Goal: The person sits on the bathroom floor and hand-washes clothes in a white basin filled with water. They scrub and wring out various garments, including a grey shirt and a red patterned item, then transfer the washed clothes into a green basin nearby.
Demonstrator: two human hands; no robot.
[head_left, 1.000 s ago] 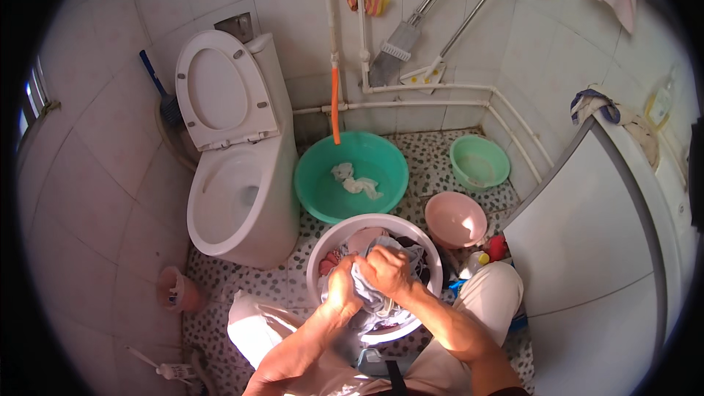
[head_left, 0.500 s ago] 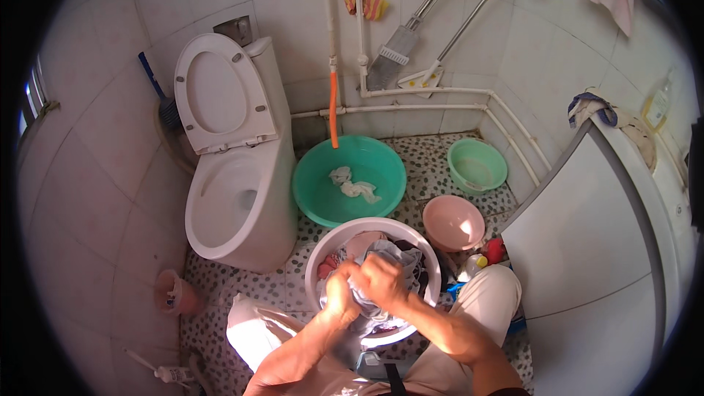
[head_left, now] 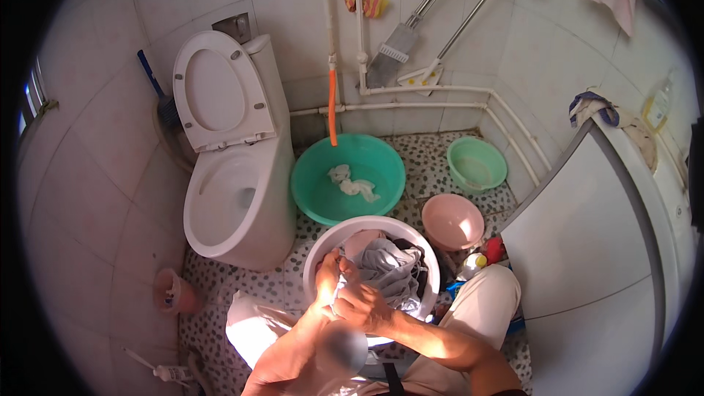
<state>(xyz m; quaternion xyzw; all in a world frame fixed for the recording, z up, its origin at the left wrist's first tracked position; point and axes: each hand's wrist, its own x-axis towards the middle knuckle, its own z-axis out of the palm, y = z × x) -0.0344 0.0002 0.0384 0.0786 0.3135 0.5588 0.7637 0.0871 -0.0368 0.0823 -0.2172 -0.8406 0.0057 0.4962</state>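
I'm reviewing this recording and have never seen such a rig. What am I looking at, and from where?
There's no machine: these are a person's bare left hand and right hand. A fisheye camera on the head looks down, so straight edges bend. Both hands grip pale cloth, mostly hidden between them, over a white basin of clothes. Beyond it, on the speckled floor, stand a green tub containing white cloth, a pink bowl and a mint bowl. Left of the tub is a toilet.
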